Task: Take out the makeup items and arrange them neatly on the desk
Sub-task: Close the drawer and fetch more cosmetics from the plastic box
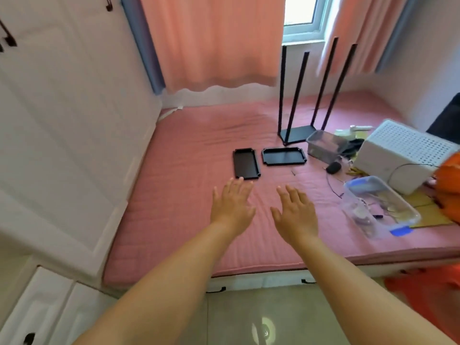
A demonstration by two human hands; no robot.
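Both my arms stretch forward over a pink mattress point(189, 225). My left hand point(231, 205) and my right hand point(295, 215) hover side by side, palms down, fingers straight, holding nothing. Just beyond my left fingertips lies a black tray point(246, 164); a second black tray point(283, 156) lies to its right. A black base with several upright poles point(295, 134) stands behind them. A clear box with a blue lid clip point(378, 207) holds small items at the right; what they are is too blurred to tell.
A white perforated basket point(400, 155) lies on its side at the right, with another clear box point(323, 145), cables and an orange cloth point(448, 185) around it. White cabinets point(62, 145) line the left. Pink curtains point(211, 41) hang behind.
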